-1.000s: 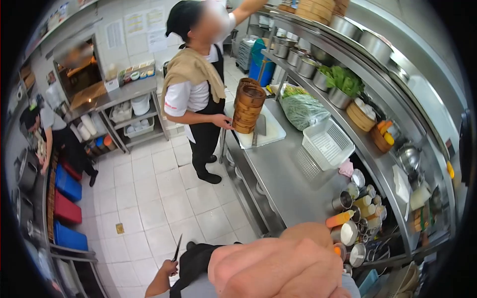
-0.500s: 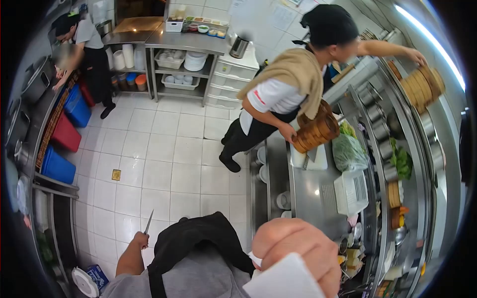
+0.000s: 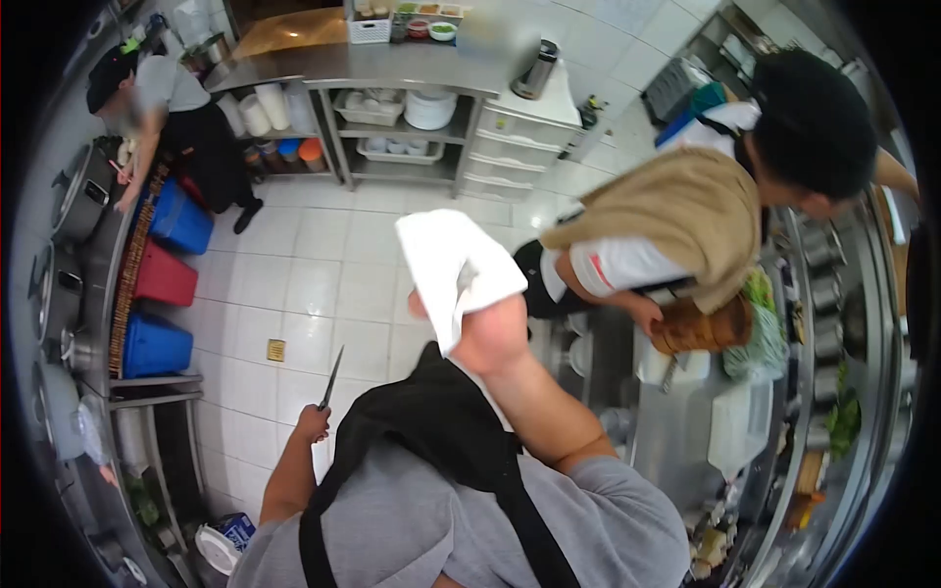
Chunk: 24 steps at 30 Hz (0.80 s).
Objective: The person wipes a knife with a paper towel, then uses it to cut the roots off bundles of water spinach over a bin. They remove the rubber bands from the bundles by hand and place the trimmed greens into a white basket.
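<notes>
Down at my left side, my left hand [image 3: 313, 423] is closed around the handle of a knife [image 3: 336, 373], its blade pointing forward and up over the floor. My right hand [image 3: 493, 336] is raised in front of my chest, gripping a folded white paper towel [image 3: 461, 250]. The paper covers most of the right fingers. A black apron [image 3: 421, 412] hangs over my grey shirt. To my right, a co-worker [image 3: 676, 216] with a tan towel over the shoulder carries bamboo steamers [image 3: 701, 325] in one hand.
A steel counter [image 3: 662, 431] at right holds a white cutting board [image 3: 691, 367], a white basket [image 3: 740, 426] and bagged greens [image 3: 760, 338]. Shelves with pots [image 3: 823, 294] stand beyond. Blue bins [image 3: 157, 345] and a red bin [image 3: 165, 271] line the left, near another person [image 3: 186, 118].
My right hand has swung from the lower right to before my chest with the paper towel. The co-worker has moved further right with the steamers. My left hand still holds the knife.
</notes>
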Each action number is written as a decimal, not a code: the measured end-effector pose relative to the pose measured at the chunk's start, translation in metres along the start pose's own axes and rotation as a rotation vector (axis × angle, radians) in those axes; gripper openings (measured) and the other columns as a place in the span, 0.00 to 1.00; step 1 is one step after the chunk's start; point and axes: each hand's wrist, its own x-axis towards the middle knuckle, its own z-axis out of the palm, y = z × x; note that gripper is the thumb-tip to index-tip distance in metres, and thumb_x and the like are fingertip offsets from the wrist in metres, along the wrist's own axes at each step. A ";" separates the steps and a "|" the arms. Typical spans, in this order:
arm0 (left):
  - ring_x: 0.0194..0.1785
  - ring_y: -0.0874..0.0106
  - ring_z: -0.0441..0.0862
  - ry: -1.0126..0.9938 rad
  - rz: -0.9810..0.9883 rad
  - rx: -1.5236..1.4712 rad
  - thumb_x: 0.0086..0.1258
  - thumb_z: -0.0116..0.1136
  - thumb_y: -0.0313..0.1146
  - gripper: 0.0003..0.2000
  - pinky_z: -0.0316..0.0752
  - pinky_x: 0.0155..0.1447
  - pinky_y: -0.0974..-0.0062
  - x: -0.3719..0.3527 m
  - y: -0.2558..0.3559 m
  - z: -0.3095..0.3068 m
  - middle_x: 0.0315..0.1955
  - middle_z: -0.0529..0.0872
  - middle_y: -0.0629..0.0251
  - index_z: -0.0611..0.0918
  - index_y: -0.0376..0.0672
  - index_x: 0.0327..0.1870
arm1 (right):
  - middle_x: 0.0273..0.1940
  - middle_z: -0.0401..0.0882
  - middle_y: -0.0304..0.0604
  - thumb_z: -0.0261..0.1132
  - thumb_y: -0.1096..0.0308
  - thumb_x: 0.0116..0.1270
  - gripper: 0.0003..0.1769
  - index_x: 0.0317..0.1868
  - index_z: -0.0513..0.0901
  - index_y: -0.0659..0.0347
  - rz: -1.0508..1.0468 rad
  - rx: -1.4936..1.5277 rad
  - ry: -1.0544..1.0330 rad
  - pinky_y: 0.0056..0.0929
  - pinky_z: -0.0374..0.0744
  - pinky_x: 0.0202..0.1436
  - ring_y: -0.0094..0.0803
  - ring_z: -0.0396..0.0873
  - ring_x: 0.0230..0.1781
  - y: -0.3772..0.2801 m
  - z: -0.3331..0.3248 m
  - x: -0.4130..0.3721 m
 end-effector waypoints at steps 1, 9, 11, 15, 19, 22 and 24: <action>0.17 0.62 0.83 -0.020 -0.006 0.026 0.83 0.64 0.45 0.20 0.74 0.18 0.59 0.009 0.018 -0.014 0.24 0.84 0.53 0.80 0.32 0.43 | 0.60 0.91 0.46 0.55 0.58 0.92 0.25 0.78 0.78 0.63 0.036 0.065 0.004 0.44 0.89 0.57 0.39 0.92 0.52 -0.010 -0.004 0.040; 0.16 0.67 0.77 0.122 -0.024 -0.259 0.89 0.60 0.44 0.16 0.69 0.17 0.64 0.060 0.150 -0.044 0.25 0.81 0.60 0.78 0.39 0.50 | 0.71 0.87 0.43 0.55 0.59 0.92 0.29 0.85 0.74 0.62 0.101 0.067 0.005 0.43 0.88 0.71 0.40 0.88 0.67 -0.006 -0.048 0.225; 0.17 0.66 0.80 0.073 -0.046 -0.194 0.89 0.61 0.45 0.17 0.71 0.18 0.64 0.100 0.184 -0.050 0.26 0.83 0.58 0.80 0.37 0.51 | 0.75 0.84 0.42 0.55 0.60 0.92 0.29 0.86 0.73 0.62 0.105 0.043 -0.090 0.41 0.84 0.78 0.39 0.85 0.74 -0.013 -0.066 0.260; 0.19 0.60 0.84 -0.005 0.148 0.226 0.86 0.61 0.47 0.21 0.76 0.21 0.59 0.181 0.287 -0.081 0.27 0.88 0.53 0.85 0.32 0.45 | 0.76 0.84 0.42 0.52 0.62 0.92 0.27 0.82 0.76 0.65 0.020 0.072 0.097 0.42 0.79 0.81 0.39 0.83 0.75 -0.033 -0.113 0.324; 0.21 0.60 0.86 -0.102 0.241 0.398 0.87 0.62 0.49 0.22 0.78 0.23 0.59 0.260 0.418 -0.104 0.28 0.88 0.52 0.84 0.33 0.46 | 0.76 0.84 0.41 0.51 0.58 0.95 0.27 0.84 0.76 0.60 -0.062 0.041 0.288 0.47 0.78 0.84 0.39 0.82 0.76 -0.084 -0.143 0.354; 0.23 0.62 0.86 -0.246 0.229 0.479 0.88 0.61 0.50 0.21 0.79 0.24 0.59 0.311 0.536 -0.122 0.29 0.87 0.54 0.81 0.35 0.47 | 0.76 0.84 0.40 0.51 0.54 0.95 0.28 0.84 0.76 0.56 -0.205 0.069 0.338 0.49 0.78 0.84 0.40 0.83 0.76 -0.123 -0.146 0.369; 0.23 0.64 0.85 -0.324 0.269 0.544 0.89 0.61 0.49 0.20 0.78 0.23 0.61 0.324 0.612 -0.122 0.28 0.85 0.58 0.80 0.36 0.45 | 0.73 0.86 0.39 0.50 0.49 0.96 0.29 0.83 0.77 0.55 -0.326 0.060 0.378 0.54 0.81 0.80 0.42 0.85 0.74 -0.151 -0.137 0.373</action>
